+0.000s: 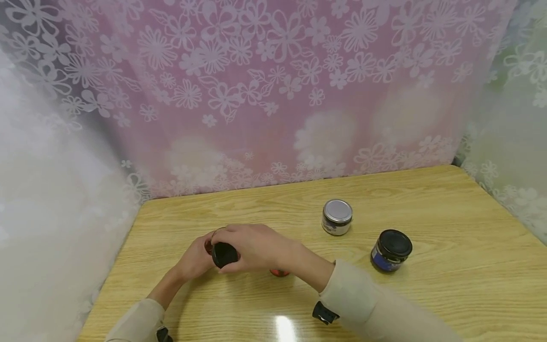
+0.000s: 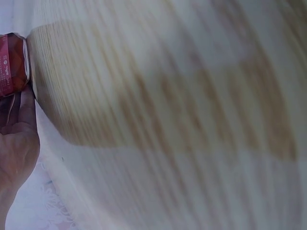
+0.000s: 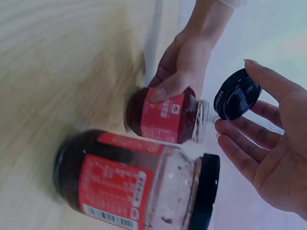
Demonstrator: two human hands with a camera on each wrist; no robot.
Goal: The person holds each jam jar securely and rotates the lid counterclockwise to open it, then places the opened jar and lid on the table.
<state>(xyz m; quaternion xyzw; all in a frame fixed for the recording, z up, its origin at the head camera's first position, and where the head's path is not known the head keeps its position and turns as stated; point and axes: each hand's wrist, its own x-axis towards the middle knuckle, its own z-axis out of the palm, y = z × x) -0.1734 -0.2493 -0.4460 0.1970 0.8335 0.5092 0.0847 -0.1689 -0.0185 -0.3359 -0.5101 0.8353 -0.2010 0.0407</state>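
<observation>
My left hand (image 1: 195, 260) grips a glass jar (image 3: 163, 115) with a red label and dark red contents, its mouth uncovered in the right wrist view. Between thumb and fingers my right hand (image 1: 258, 247) pinches a black lid (image 3: 237, 94), tilted and just off the jar's rim. In the head view the lid and hands hide most of this jar. A second, larger-looking red-labelled jar (image 3: 115, 191), with its black lid on, stands near; in the head view the right hand and forearm cover most of it. The left wrist view catches only part of the held jar (image 2: 13, 64).
On the wood-grain table (image 1: 461, 209), a jar with a silver lid (image 1: 337, 217) stands behind and right of the hands. Farther right is a blue-labelled jar with a black lid (image 1: 391, 251). A floral curtain (image 1: 265, 118) hangs along the back edge.
</observation>
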